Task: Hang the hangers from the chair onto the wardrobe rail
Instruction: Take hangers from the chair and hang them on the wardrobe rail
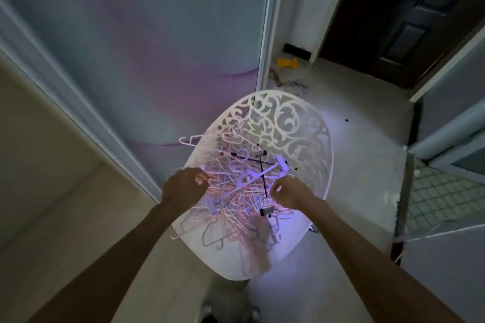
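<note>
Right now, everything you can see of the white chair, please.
The white chair looks like moulded plastic: a rounded shell whose backrest is pierced with scrolling cut-outs, the seat solid. It stands upright on the pale floor beside the sliding wardrobe door. A tangled heap of hangers covers the seat, some poking over its rim. Both hands, the left hand and right hand, reach into the heap.

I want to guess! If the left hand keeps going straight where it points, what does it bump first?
Probably the tangled hangers piled on the chair; the left hand is already at their edge.
</note>
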Demonstrator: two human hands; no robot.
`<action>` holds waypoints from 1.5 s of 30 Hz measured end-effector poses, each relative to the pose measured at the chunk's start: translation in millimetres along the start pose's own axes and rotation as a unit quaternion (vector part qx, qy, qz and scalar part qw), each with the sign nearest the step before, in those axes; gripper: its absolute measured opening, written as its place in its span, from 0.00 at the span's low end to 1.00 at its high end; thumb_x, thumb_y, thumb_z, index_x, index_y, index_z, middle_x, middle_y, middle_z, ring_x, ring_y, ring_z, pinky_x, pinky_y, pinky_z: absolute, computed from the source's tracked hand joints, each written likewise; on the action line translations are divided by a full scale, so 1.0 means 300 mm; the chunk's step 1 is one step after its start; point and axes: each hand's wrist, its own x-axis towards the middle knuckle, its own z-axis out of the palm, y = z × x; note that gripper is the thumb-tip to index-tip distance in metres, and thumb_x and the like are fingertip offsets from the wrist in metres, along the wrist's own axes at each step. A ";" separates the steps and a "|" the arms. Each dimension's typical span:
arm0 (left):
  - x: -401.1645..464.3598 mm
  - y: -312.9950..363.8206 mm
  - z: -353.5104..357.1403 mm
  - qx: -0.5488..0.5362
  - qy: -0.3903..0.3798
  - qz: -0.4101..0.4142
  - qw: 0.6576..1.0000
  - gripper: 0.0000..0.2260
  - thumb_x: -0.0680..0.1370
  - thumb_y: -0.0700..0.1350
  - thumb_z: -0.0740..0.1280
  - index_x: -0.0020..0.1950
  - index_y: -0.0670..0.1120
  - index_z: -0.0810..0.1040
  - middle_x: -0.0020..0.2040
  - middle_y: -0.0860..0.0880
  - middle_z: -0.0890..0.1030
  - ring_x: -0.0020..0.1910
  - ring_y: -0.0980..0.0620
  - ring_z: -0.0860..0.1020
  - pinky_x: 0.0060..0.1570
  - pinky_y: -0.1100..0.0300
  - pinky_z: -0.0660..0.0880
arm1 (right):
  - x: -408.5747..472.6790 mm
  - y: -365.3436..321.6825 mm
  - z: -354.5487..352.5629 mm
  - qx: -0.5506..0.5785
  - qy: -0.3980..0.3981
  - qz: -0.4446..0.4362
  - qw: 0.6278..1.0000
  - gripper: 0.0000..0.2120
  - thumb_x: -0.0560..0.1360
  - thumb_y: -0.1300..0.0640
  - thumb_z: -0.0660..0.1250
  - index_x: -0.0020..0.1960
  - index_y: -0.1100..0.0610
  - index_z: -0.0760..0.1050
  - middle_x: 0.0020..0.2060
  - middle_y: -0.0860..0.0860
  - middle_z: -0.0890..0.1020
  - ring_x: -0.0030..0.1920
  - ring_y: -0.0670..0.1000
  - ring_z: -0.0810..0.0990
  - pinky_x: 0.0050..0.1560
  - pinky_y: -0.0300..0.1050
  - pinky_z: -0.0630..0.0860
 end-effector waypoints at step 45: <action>0.641 -0.106 0.328 -0.013 -0.105 -0.001 0.994 0.17 0.79 0.58 0.59 0.60 0.51 0.77 0.63 0.52 0.78 0.60 0.48 0.77 0.59 0.59 0.69 | 0.576 0.026 0.250 0.477 -0.141 0.185 0.848 0.07 0.77 0.62 0.62 0.42 0.62 0.73 0.38 0.61 0.79 0.36 0.57 0.83 0.49 0.52 0.82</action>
